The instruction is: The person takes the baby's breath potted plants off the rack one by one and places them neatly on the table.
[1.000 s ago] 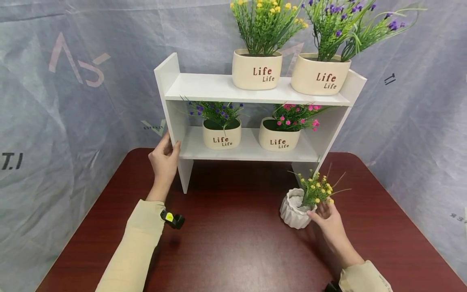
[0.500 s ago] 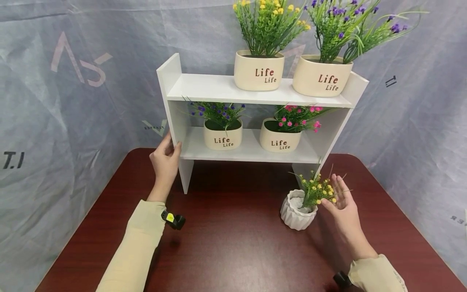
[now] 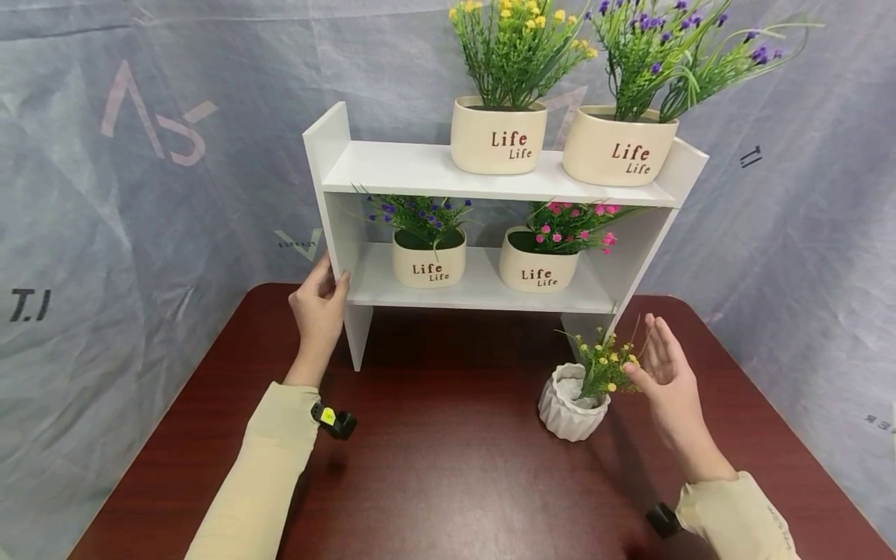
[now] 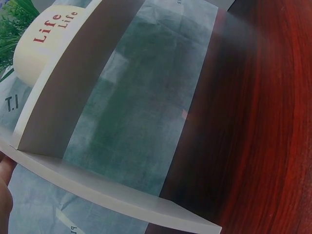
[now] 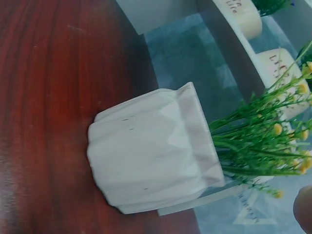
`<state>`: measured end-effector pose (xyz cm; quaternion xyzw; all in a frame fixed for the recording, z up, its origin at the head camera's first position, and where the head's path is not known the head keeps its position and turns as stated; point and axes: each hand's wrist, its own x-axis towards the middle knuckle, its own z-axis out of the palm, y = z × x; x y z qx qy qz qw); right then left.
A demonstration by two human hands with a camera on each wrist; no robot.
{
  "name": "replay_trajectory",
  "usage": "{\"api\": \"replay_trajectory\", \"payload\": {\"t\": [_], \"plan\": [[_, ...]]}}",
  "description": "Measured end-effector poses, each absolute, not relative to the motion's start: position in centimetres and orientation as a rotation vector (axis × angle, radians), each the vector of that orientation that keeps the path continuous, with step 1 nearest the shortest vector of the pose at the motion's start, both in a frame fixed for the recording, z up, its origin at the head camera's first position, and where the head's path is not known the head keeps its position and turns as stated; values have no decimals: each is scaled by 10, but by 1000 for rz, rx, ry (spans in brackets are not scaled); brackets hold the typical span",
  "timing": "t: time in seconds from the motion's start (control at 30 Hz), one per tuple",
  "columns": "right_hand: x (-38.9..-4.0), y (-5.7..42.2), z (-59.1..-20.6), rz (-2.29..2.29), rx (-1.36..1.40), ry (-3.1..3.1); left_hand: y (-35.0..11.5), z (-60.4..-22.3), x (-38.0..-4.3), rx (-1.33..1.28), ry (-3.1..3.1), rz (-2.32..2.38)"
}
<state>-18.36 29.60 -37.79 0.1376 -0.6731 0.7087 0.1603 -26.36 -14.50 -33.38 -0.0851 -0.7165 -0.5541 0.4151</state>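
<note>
A white two-tier shelf (image 3: 483, 299) stands on the table. My left hand (image 3: 320, 311) pinches the edge of its left side panel, thumb in front and fingers behind. In front of the shelf's right leg sits a white fluted flowerpot (image 3: 572, 412) with small yellow flowers (image 3: 607, 365); the right wrist view shows the pot (image 5: 151, 151) close up. My right hand (image 3: 672, 385) is just right of these flowers, fingers fairly straight, holding nothing. Whether its thumb touches a flower I cannot tell.
Cream "Life" pots with yellow flowers (image 3: 498, 140) and purple flowers (image 3: 619, 148) stand on the top tier. Below are similar pots with violet flowers (image 3: 429, 260) and pink flowers (image 3: 537, 264). Grey sheeting (image 3: 175, 194) surrounds the dark red table (image 3: 448, 482).
My right hand has let go of the yellow flowers and drawn back to the right, its fingers straightening. The pot stays put, and my left hand keeps its place on the shelf.
</note>
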Motion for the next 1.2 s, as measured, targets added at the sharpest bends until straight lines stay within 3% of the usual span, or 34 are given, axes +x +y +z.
{"api": "replay_trajectory", "payload": {"t": [1.2], "plan": [[-210,279,-282,1927,492,-1949,-145,-334,-261,-214,-1814,-1411]]}}
